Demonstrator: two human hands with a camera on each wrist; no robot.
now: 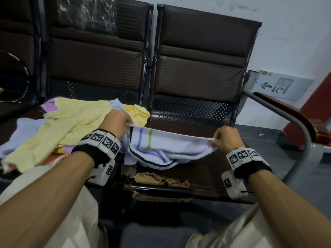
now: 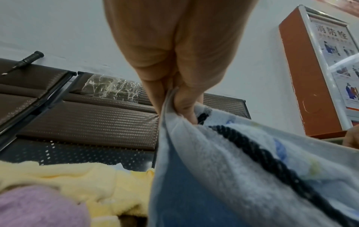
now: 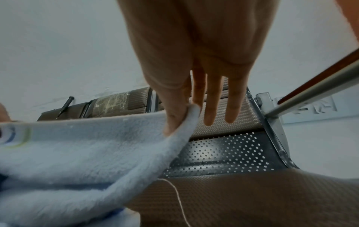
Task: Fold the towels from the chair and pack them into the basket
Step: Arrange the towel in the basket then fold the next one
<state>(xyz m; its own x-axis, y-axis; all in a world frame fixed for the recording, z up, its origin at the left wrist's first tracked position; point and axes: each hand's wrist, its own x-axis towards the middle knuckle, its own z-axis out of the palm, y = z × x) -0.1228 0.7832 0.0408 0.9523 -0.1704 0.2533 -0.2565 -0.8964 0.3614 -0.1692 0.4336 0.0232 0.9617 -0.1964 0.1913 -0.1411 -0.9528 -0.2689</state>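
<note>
Brown chair seat [image 1: 206, 169] torn at front edge, yellow towel [image 1: 71, 126] heaped on neighbouring seat, left hand [image 1: 116, 122] and right hand [image 1: 226, 138] each pinching white towel [image 1: 170, 145] edge taut, armrest [image 1: 286, 111] at right.

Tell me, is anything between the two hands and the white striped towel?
Nothing visible: the left hand and the right hand each already pinch the top edge of the white striped towel, stretched between them over the chair seat.

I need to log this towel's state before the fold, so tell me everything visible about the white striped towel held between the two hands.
The white striped towel looks like soft terry, with a dark corded border and blue and green stripes near its left end. The left hand and right hand each pinch its top edge, stretched taut between them. The rest sags in loose folds onto the brown chair seat, beside the yellow towel.
</note>
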